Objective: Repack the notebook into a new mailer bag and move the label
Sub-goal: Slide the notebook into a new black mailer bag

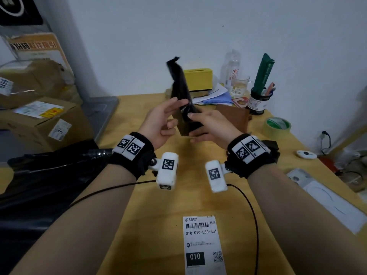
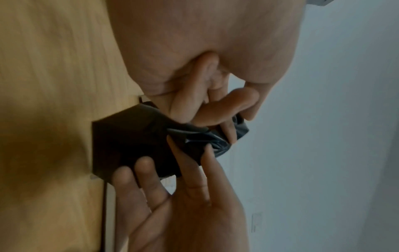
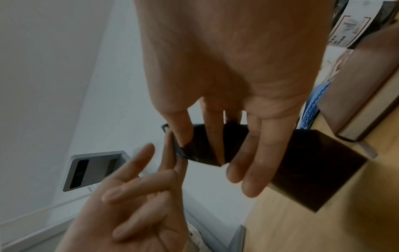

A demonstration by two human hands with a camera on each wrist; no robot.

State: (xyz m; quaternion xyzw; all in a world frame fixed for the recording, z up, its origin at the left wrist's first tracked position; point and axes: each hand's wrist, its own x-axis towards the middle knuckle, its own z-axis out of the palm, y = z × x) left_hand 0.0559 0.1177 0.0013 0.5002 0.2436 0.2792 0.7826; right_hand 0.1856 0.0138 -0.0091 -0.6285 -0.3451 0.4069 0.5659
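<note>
black mailer bag pinched upright between left hand and right hand fingers

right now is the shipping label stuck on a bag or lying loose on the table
Loose on the table: the shipping label lies flat on bare wood, apart from the black bag.

From my seat, the widest bare stretch of the yellow wooden desk lies between my forearms, with only the white printed shipping label flat at its near edge. Along the far edge I'm hemmed in by a yellow rectangular tissue box, a clear plastic bottle, a black pen cup and a green-cored tape roll. Crumpled black plastic bags crowd my left, beside brown cardboard boxes.
</note>
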